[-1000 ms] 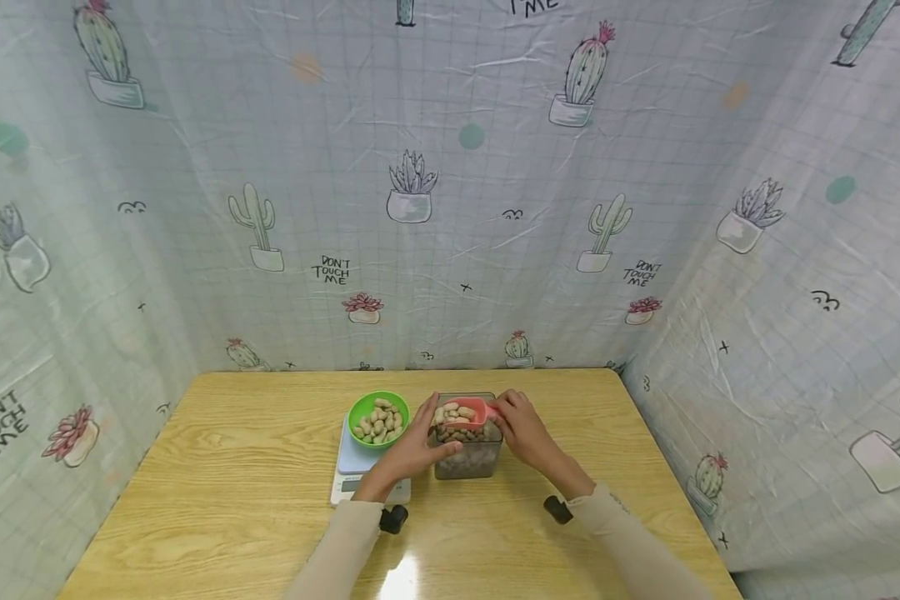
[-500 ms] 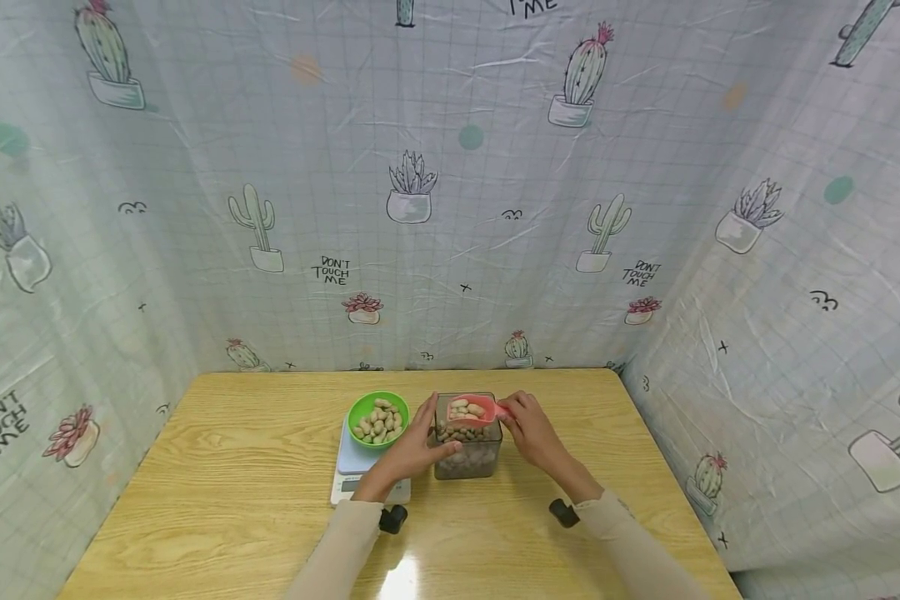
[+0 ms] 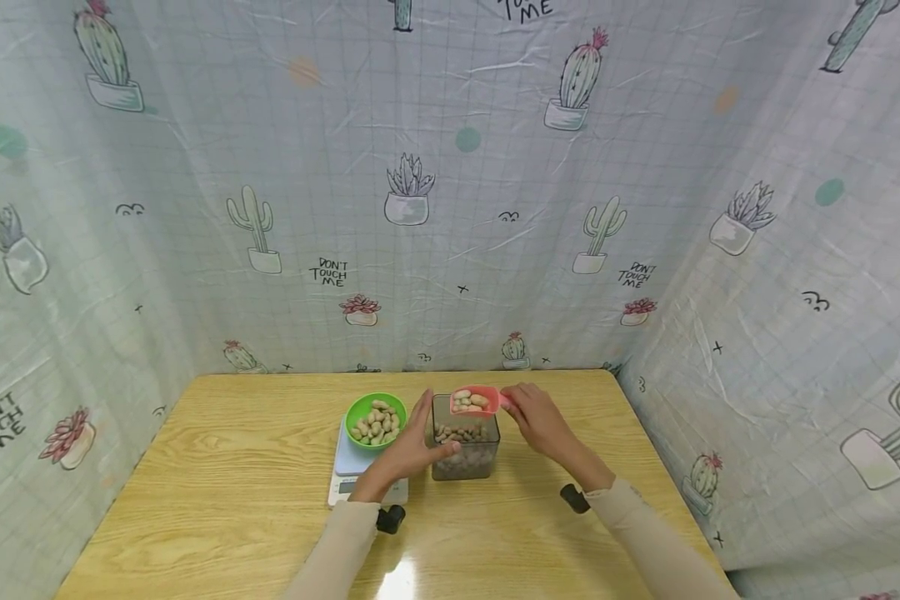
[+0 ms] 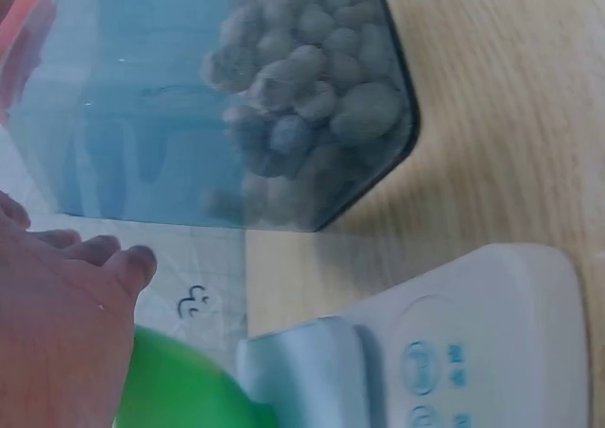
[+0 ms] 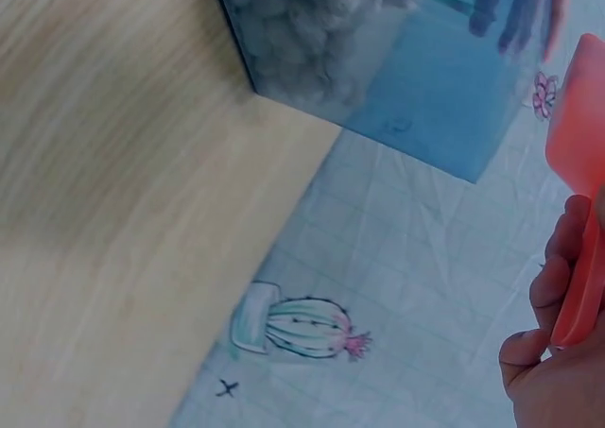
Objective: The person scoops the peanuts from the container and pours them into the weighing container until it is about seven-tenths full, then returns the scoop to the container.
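My right hand [image 3: 542, 423] grips the handle of a pink-red scoop [image 3: 492, 399], which holds several unshelled peanuts [image 3: 471, 402] above the back of a clear container [image 3: 463, 463]. In the right wrist view the fingers wrap the handle of the scoop [image 5: 579, 116], apart from the container [image 5: 444, 97]. More peanuts [image 3: 461, 433] fill the container's lower part. My left hand [image 3: 408, 454] rests against the container's left side, fingers extended and thumb along the front rim. In the left wrist view several fingertips [image 4: 140, 263] show beside the container [image 4: 142, 154].
Left of the container, a green bowl [image 3: 354, 410] of peanuts stands on a white kitchen scale [image 3: 345, 463]. The wooden table [image 3: 255, 467] ends at a cactus-print curtain [image 3: 457, 250] behind. Dark wrist cameras sit on both wrists.
My right hand has raised the loaded scoop from among the container's peanuts to above its rim, drawing slightly right and back. The left hand keeps its place at the container.
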A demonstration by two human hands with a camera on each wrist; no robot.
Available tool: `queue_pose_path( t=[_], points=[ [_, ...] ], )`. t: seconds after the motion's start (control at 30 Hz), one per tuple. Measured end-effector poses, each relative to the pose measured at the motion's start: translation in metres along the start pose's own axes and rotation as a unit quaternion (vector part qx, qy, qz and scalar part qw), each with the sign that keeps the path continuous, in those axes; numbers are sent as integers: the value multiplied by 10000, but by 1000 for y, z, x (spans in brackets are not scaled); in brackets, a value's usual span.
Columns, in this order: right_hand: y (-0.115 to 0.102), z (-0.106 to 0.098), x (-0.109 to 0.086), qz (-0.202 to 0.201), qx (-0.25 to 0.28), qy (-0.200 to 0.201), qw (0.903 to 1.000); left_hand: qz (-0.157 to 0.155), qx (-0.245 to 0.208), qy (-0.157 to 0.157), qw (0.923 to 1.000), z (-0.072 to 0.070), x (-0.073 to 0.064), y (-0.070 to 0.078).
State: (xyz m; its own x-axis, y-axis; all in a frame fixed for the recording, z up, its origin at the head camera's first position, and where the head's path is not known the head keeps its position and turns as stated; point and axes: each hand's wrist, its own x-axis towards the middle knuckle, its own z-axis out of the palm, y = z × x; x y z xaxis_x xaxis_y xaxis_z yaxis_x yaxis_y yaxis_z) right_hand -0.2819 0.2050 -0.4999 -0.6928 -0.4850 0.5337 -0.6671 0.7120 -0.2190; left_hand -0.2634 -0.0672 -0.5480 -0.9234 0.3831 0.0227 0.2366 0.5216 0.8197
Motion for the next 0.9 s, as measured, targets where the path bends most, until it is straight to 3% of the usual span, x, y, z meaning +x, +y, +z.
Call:
queue_pose_path(
  t=[0.4, 0.67, 0.9],
  points=[
    [-6, -15, 22, -425, -109, -86, 9990, 186, -111, 554, 9982, -28, -12, 12],
    [-16, -22, 36, -299, -66, -208, 9993, 445, -254, 1057, 9931, -55, -27, 3],
    [-27, -16, 51, -215, -80, -328, 9992, 354, -36, 1333, 9904, -71, -36, -13]
  ],
)
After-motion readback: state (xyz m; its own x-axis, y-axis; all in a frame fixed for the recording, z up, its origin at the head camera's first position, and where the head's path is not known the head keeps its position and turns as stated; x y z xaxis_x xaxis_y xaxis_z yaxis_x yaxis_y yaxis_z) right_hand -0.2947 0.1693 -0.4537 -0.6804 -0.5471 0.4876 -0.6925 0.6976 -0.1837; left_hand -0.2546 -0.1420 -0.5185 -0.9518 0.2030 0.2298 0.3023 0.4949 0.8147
